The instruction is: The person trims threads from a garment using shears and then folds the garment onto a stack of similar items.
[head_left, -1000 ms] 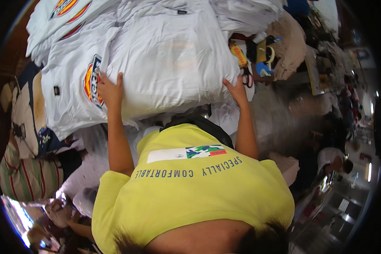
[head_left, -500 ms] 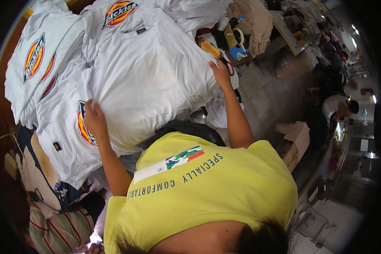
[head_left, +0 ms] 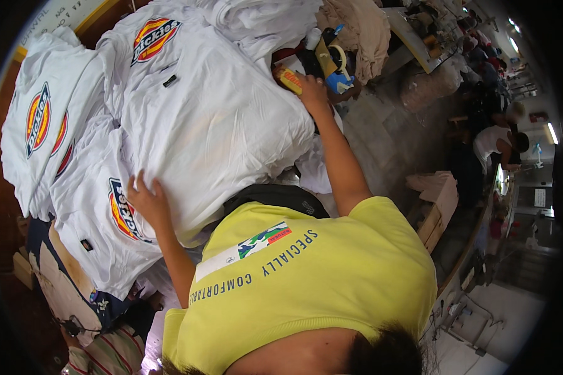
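Note:
White T-shirts (head_left: 206, 125) with red, yellow and dark-blue printed logos lie heaped in front of me. My left hand (head_left: 150, 201) rests on the shirt cloth with its fingers spread, holding nothing, beside a printed logo (head_left: 122, 209). At the far right edge of the pile, my right hand (head_left: 311, 90) reaches out with bent fingers closed at the end of a small yellow packet (head_left: 289, 80). Its fingertips are partly hidden there. A small black label (head_left: 170, 81) lies on the upper part of the shirt.
Beside my right hand are a tape roll (head_left: 338, 57) and a blue item (head_left: 339, 84). Beige cloth (head_left: 360, 37) is heaped behind them. A person in striped clothing (head_left: 109, 351) is at lower left; another person in white (head_left: 493, 145) bends at far right. A cloth-draped wooden box (head_left: 433, 215) stands on the right.
My right hand has let go of the shirt's edge and moved to the yellow packet. My left hand has loosened its grip and spread its fingers. The shirt's upper part has shifted nearer.

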`<state>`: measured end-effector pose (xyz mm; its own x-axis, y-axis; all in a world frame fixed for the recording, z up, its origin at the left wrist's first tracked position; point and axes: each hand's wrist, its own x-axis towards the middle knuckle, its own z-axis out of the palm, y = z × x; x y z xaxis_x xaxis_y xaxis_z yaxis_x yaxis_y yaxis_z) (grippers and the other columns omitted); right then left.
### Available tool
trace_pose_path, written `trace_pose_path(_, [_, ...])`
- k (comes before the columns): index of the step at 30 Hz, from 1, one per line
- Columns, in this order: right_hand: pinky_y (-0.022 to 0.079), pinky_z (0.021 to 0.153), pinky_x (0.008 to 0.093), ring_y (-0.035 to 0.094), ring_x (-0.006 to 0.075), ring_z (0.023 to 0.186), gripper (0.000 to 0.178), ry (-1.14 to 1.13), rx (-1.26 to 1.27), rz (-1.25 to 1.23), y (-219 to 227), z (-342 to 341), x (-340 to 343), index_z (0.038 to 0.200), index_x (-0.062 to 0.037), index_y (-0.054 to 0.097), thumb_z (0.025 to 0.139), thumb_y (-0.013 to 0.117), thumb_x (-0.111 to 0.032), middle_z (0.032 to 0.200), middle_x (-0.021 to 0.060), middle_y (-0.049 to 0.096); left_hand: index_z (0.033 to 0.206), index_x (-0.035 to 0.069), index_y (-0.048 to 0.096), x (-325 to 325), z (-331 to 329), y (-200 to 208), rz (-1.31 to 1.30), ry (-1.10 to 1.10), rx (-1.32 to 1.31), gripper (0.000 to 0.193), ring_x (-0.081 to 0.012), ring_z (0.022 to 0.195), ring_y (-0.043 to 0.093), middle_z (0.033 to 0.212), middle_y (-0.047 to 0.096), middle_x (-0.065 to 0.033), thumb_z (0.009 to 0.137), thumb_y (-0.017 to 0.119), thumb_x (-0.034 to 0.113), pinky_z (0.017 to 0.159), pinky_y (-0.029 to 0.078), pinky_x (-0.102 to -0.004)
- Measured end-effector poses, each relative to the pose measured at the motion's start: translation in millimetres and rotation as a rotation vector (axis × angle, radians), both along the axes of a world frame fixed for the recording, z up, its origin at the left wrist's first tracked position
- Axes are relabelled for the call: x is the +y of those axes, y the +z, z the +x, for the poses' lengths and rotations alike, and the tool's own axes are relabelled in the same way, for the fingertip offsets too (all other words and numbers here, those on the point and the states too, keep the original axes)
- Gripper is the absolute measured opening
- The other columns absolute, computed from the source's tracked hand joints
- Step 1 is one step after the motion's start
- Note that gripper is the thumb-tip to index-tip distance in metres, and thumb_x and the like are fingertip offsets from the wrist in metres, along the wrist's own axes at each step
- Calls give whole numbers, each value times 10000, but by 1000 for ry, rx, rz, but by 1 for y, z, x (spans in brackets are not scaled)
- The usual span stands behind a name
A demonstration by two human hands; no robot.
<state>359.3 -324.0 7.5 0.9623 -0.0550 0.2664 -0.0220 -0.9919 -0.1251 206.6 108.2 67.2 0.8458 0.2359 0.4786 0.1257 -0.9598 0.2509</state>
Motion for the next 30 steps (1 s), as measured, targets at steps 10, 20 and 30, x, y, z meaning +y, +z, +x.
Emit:
trace_pose_path(10, [462, 713, 368, 574, 290, 917, 388, 223, 224, 797, 25, 44, 6, 1024, -100, 592, 745, 666, -359, 938, 115, 611, 1120, 146, 568, -41, 8, -13, 140, 121, 74, 294, -271, 1119, 436, 1173, 524, -45, 841, 504, 212, 935, 330, -416])
trace_pose_path(20, [302, 899, 507, 369, 343, 1151, 196, -7, -561, -216, 98, 100, -104, 893, -135, 668, 707, 677, -196, 1206, 63, 470, 1103, 130, 576, -49, 13, -15, 153, 108, 37, 282, -280, 1095, 464, 1144, 548, -64, 836, 511, 194, 922, 350, -405])
trace_pose_path(30, [277, 913, 550, 383, 337, 1152, 161, 92, -342, -212, 90, 134, -126, 844, -182, 702, 718, 681, -280, 1156, 64, 514, 1083, 130, 587, -48, 14, -21, 144, 114, -19, 269, -289, 1067, 483, 1128, 551, -80, 825, 526, 177, 899, 368, -404])
